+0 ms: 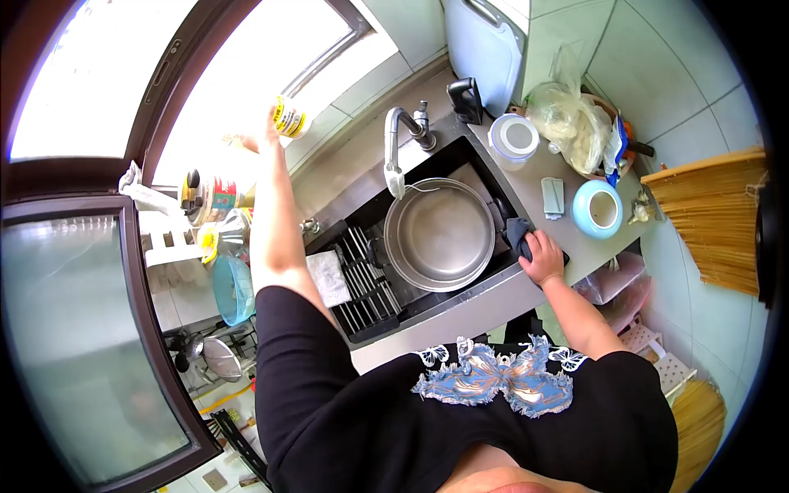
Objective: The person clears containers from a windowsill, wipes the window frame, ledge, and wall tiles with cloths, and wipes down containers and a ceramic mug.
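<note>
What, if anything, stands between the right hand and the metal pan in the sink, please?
Between the right hand and the metal pan lie the dark cloth at its fingers and the sink's black rim.

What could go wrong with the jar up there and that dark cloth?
The jar with the yellow label is right by the left hand, so a bump might knock it over. The dark cloth under the right hand is beside the sink and could slip in.
</note>
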The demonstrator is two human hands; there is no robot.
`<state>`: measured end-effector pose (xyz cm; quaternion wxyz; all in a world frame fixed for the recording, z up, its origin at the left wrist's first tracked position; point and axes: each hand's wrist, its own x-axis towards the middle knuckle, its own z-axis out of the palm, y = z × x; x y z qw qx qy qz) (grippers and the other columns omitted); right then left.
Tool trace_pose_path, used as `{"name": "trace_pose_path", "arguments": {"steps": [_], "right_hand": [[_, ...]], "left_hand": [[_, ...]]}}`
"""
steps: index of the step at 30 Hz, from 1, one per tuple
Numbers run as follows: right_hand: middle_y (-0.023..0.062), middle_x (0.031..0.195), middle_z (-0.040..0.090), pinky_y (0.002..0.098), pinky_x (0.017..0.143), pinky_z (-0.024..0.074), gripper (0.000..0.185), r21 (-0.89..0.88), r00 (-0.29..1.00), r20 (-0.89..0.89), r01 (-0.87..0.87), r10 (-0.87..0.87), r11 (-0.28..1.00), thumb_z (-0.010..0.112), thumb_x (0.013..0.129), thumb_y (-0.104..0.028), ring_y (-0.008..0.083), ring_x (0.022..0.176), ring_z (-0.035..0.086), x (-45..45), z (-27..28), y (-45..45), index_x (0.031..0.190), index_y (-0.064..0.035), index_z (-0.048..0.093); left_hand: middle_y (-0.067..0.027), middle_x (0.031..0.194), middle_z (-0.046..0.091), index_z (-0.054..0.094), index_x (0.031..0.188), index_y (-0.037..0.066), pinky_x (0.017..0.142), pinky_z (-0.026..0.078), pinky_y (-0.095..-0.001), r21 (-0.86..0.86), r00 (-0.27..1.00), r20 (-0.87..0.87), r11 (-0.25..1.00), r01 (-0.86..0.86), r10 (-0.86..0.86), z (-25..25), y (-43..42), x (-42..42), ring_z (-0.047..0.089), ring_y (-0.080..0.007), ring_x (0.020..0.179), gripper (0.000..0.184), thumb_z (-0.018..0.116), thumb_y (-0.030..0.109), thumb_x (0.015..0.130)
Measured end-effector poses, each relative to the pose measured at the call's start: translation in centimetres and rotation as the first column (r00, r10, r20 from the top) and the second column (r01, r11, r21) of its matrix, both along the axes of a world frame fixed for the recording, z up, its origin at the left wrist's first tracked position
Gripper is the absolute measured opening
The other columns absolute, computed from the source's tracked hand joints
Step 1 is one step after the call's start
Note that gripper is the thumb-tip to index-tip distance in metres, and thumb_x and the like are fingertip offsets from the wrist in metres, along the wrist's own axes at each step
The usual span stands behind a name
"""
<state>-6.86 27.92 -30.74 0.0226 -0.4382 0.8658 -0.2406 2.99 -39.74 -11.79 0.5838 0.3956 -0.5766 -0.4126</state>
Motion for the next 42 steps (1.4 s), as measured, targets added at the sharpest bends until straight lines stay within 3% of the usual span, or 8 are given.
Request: {"name": "trace_pose_path", "arguments": {"steps": [4, 6, 7, 12, 15, 25, 31, 42], "right_hand": [[0.0111, 0.119, 0.058, 0.0467, 0.092, 0.0509, 0.066, 0.010, 1.000, 0.018, 0.006, -0.006, 1.000, 0.083, 0.069, -0.028, 0.0347, 0.109, 0.061, 0.1, -0.3, 0.2, 0.127, -0.0141, 0.057], [0.0116, 0.122, 0.057, 0.0464, 0.093, 0.0507, 0.066, 0.026, 0.998, 0.065, -0.001, -0.001, 1.000, 0.083, 0.070, -0.029, 0.0349, 0.110, 0.061, -0.4, -0.4, -0.2, 0.129, -0.0145, 0.056], [0.0119, 0.124, 0.057, 0.0460, 0.094, 0.0506, 0.066, 0.014, 0.998, 0.059, -0.006, 0.005, 1.000, 0.083, 0.070, -0.030, 0.0349, 0.110, 0.060, -0.4, -0.6, 0.1, 0.129, -0.0146, 0.056], [0.0122, 0.127, 0.057, 0.0464, 0.094, 0.0504, 0.066, 0.014, 0.998, 0.066, 0.007, -0.008, 1.000, 0.082, 0.070, -0.030, 0.0349, 0.110, 0.061, 0.2, -1.5, -0.2, 0.129, -0.0146, 0.057], [0.0109, 0.126, 0.056, 0.0449, 0.094, 0.0505, 0.066, 0.009, 0.999, 0.049, 0.015, -0.015, 1.000, 0.082, 0.071, -0.031, 0.0331, 0.109, 0.061, 0.4, -1.6, -0.2, 0.129, -0.0149, 0.058], [0.0116, 0.120, 0.056, 0.0447, 0.095, 0.0500, 0.064, -0.067, 0.999, 0.013, -0.035, 0.036, 0.997, 0.083, 0.070, -0.026, 0.0325, 0.108, 0.061, 0.6, -1.7, -0.3, 0.127, -0.0142, 0.057], [0.0109, 0.121, 0.059, 0.0444, 0.096, 0.0507, 0.064, -0.093, 0.996, 0.043, -0.074, 0.079, 0.993, 0.084, 0.070, -0.026, 0.0317, 0.110, 0.061, 1.7, -2.0, 0.1, 0.128, -0.0154, 0.060], [0.0106, 0.120, 0.057, 0.0437, 0.094, 0.0513, 0.065, -0.057, 0.998, 0.038, -0.042, 0.044, 0.997, 0.082, 0.072, -0.030, 0.0308, 0.107, 0.061, 1.9, -1.9, -0.7, 0.130, -0.0166, 0.056]], "left_hand": [[-0.0179, 0.122, 0.065, 0.055, 0.127, -0.011, 0.087, 0.062, -0.0416, 0.009, 0.988, -0.070, 0.991, 0.137, -0.136, 3.2, 5.3, 1.2, 0.066, -0.0230, 0.098, 0.070, 0.093, 0.002, 0.070], [-0.0130, 0.098, 0.072, 0.069, 0.103, -0.013, 0.076, 0.056, -0.0332, 0.034, 0.939, 0.296, 0.985, 0.170, -0.173, 8.0, 12.0, 1.3, 0.066, -0.0167, 0.079, 0.041, 0.090, 0.013, 0.079], [-0.0108, 0.085, 0.072, 0.071, 0.088, -0.011, 0.071, 0.053, -0.0317, -0.063, 0.950, 0.226, 0.969, 0.237, -0.217, 9.8, 15.9, 0.8, 0.065, -0.0149, 0.071, 0.031, 0.091, 0.012, 0.078], [-0.0163, 0.106, 0.071, 0.060, 0.121, -0.013, 0.088, 0.053, -0.0324, -0.086, 0.903, 0.337, 0.947, 0.309, -0.264, 13.1, 26.2, 1.1, 0.067, -0.0187, 0.088, 0.051, 0.086, 0.005, 0.081], [-0.0148, 0.118, 0.067, 0.050, 0.134, -0.005, 0.095, 0.052, -0.0360, 0.034, 0.795, 0.249, 0.825, 0.564, -0.554, 13.8, 32.9, 0.2, 0.064, -0.0223, 0.108, 0.065, 0.084, 0.001, 0.079], [-0.0147, 0.128, 0.056, 0.047, 0.135, -0.003, 0.099, 0.054, -0.0382, 0.188, 0.580, 0.248, 0.626, 0.757, -0.776, 2.9, 45.8, -6.3, 0.062, -0.0238, 0.117, 0.091, 0.096, 0.015, 0.061], [-0.0164, 0.128, 0.055, 0.047, 0.136, -0.001, 0.099, 0.052, -0.0414, 0.144, 0.562, 0.419, 0.663, 0.735, -0.713, -6.4, 47.0, -7.6, 0.058, -0.0299, 0.119, 0.095, 0.098, 0.021, 0.058], [-0.0179, 0.126, 0.053, 0.045, 0.136, -0.002, 0.101, 0.045, -0.0455, 0.101, 0.588, 0.517, 0.726, 0.680, -0.622, -10.1, 48.0, -9.0, 0.054, -0.0352, 0.118, 0.099, 0.098, 0.025, 0.057]]}}
